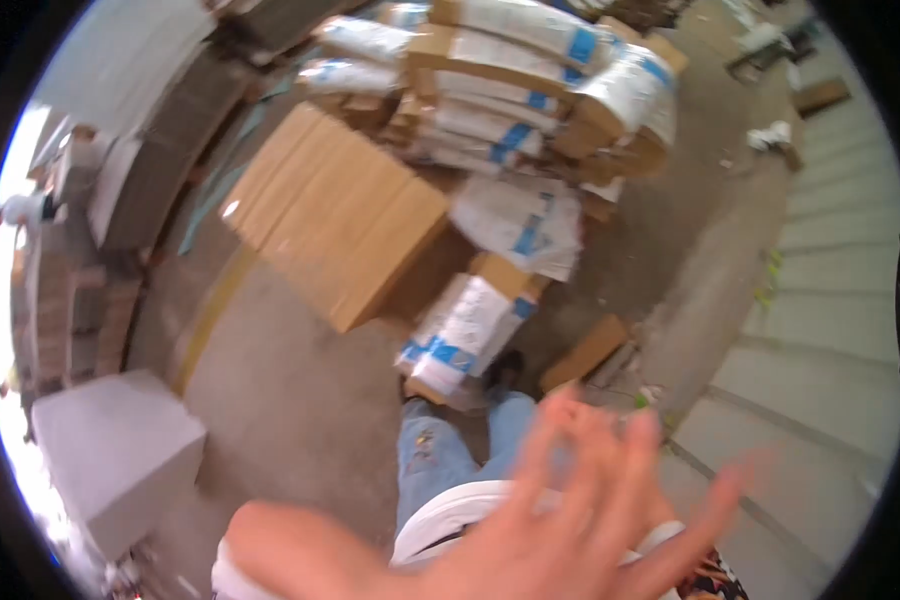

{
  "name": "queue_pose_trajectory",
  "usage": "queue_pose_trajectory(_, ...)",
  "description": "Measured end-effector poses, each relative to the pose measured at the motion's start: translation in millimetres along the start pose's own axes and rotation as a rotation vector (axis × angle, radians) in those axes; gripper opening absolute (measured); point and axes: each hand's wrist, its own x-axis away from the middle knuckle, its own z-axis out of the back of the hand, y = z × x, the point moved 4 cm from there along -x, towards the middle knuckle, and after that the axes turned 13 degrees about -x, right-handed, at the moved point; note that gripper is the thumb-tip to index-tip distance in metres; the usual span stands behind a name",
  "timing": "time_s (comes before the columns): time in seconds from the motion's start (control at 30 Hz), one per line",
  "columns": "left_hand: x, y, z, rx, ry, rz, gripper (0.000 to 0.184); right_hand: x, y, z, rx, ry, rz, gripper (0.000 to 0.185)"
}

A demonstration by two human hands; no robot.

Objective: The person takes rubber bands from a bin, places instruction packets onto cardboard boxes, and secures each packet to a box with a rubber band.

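At the far left, stacked goods (80, 300) are seen along the edge of the view, with a pale grey box (115, 450) set on the floor in front of them. To the right of a yellow floor line (210, 322), a large brown carton (335, 215) is placed at a slant. Near its right side, a white-wrapped package (460, 335), banded with blue tape, is seen by the feet of the person, beyond the jeans-clad legs. More wrapped packages (510, 100) are piled behind it. At the lower centre, the left hand (560, 500) is held open with its fingers spread; the right hand (610, 440) is partly hidden behind it and blurred, so its grip cannot be told. The white-wrapped package is located ahead of both hands and to their left, apart from them. Farther right, a small brown carton (585, 355) is seen before pale panels (790, 430).
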Motion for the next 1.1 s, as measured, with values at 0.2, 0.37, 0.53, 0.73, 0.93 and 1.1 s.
queue_pose_trajectory(0.2,21.0,15.5,12.7,-0.219,-0.328,-0.046,0.037,-24.6,66.7,-40.0,0.186,-0.249,0.021,0.024)
queue_pose_trajectory(0.37,3.2,41.7,-54.9,-0.116,-0.539,-0.174,0.04,-88.1,-4.2,25.2,0.34,-0.18,0.163,0.023)
queue_pose_trajectory(0.53,24.5,17.6,-76.3,-0.027,-0.621,-0.155,0.039,-139.4,-66.1,99.3,-0.112,0.235,0.241,0.022)
queue_pose_trajectory(0.73,-10.7,11.1,-38.5,0.421,-0.377,0.012,0.047,-135.3,-48.4,71.2,0.06,0.078,0.244,0.021)
queue_pose_trajectory(0.93,-27.7,45.3,1.2,0.804,-0.262,-0.071,0.049,-97.7,5.5,22.4,0.174,-0.168,0.106,0.027)
queue_pose_trajectory(1.1,-0.1,16.6,-119.0,0.092,-0.085,0.007,0.035,-75.2,53.7,6.4,0.03,-0.139,0.043,0.022)
